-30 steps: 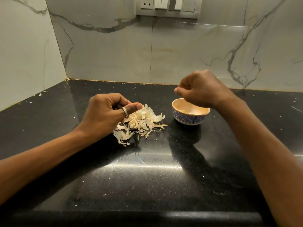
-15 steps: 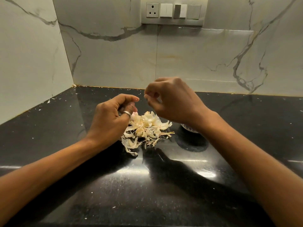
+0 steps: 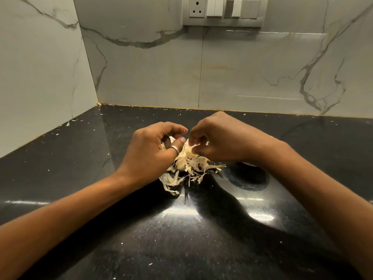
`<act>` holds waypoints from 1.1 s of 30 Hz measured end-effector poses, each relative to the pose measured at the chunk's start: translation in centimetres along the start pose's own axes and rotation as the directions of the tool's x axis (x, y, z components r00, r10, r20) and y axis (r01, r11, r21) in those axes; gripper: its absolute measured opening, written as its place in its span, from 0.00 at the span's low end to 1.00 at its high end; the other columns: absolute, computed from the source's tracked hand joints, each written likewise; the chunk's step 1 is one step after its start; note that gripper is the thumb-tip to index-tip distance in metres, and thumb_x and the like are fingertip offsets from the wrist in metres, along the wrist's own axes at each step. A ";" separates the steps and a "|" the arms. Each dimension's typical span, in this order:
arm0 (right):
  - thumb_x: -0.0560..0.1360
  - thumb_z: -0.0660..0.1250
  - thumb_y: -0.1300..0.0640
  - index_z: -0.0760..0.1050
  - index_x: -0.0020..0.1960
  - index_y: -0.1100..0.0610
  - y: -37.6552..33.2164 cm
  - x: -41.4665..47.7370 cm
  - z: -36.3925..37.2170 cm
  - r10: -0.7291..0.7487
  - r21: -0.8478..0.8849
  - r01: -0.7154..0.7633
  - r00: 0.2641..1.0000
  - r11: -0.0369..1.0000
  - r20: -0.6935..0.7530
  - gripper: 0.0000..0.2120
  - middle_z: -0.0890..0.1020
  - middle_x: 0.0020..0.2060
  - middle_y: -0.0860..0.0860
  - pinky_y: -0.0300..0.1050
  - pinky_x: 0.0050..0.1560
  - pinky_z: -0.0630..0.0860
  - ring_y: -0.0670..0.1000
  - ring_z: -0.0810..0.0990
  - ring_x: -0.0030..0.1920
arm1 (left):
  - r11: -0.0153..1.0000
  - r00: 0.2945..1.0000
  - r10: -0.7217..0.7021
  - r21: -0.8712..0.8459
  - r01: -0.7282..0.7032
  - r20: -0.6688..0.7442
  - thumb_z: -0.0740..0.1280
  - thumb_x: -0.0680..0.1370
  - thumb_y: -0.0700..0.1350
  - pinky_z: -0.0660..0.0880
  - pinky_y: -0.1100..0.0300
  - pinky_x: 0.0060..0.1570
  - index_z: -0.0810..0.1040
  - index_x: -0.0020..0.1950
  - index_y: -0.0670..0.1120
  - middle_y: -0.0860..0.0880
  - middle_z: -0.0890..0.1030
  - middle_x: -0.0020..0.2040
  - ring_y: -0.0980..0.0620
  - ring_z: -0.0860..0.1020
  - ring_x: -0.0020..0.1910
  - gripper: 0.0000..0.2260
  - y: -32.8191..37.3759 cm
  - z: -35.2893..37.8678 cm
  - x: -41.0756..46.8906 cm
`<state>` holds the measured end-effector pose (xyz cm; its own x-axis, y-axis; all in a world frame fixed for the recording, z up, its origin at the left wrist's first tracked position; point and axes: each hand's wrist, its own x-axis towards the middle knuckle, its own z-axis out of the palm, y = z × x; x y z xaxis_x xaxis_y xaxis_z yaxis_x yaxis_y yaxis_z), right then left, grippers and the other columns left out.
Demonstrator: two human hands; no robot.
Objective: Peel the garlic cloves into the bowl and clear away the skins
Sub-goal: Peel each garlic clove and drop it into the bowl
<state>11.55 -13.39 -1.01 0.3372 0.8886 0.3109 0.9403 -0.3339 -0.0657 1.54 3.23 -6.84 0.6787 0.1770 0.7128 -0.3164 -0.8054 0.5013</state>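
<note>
Skin pile lies on the black surface, directly beneath both grips. Left hand curls round a pale piece, clove or skin unclear. Right hand has its fingers curled just above the pile; whether it holds anything, cannot tell.

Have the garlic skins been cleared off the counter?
No, a pile of garlic skins lies on the black counter, partly hidden by the left hand and right hand.

Glossy black speckled counter, grey-veined marble walls, socket-and-switch panel above.
</note>
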 end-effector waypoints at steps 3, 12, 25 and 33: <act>0.75 0.74 0.54 0.85 0.54 0.53 -0.3 -0.3 -0.2 0.001 0.016 -0.002 1.000 1.000 0.014 0.08 0.86 0.47 0.48 0.47 0.50 0.79 0.47 0.82 0.46 | 0.999 0.998 -0.040 -0.005 0.040 0.043 0.74 0.76 0.43 0.78 0.59 0.43 0.84 0.58 0.49 0.58 0.83 0.43 0.52 0.80 0.40 0.10 0.4 -0.3 0.4; 0.75 0.70 0.66 0.85 0.57 0.54 0.0 -0.6 -1.2 0.076 0.013 -0.076 0.997 0.997 -0.004 0.14 0.87 0.48 0.48 0.43 0.51 0.80 0.46 0.83 0.46 | 0.986 0.818 -0.160 0.128 0.107 0.552 0.73 0.77 0.45 0.74 0.69 0.40 0.83 0.53 0.56 0.57 0.85 0.43 0.64 0.81 0.41 0.07 2.5 -3.2 6.2; 0.74 0.77 0.56 0.86 0.54 0.51 0.0 -1.0 -0.4 0.031 0.220 -0.033 0.999 0.975 0.016 0.09 0.86 0.43 0.44 0.34 0.45 0.77 0.42 0.83 0.43 | 0.985 0.772 -0.120 0.174 0.013 0.624 0.77 0.70 0.57 0.75 0.50 0.45 0.84 0.51 0.65 0.51 0.80 0.47 0.55 0.75 0.42 0.10 0.1 -4.7 4.5; 0.73 0.77 0.52 0.85 0.53 0.49 -0.9 -0.8 1.3 0.037 0.215 -0.068 0.989 0.974 0.145 0.10 0.85 0.43 0.45 0.37 0.45 0.76 0.42 0.81 0.42 | 0.957 0.748 -0.119 0.277 -0.089 0.653 0.79 0.71 0.51 0.66 0.65 0.37 0.85 0.52 0.60 0.59 0.79 0.43 0.67 0.73 0.36 0.11 -0.3 -4.4 4.0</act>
<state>10.46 -13.38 -2.44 0.3744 0.9121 0.1671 0.9032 -0.3179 -0.2884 1.40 6.66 -1.93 0.9781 -0.1407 0.1535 -0.1797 -0.9428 0.2808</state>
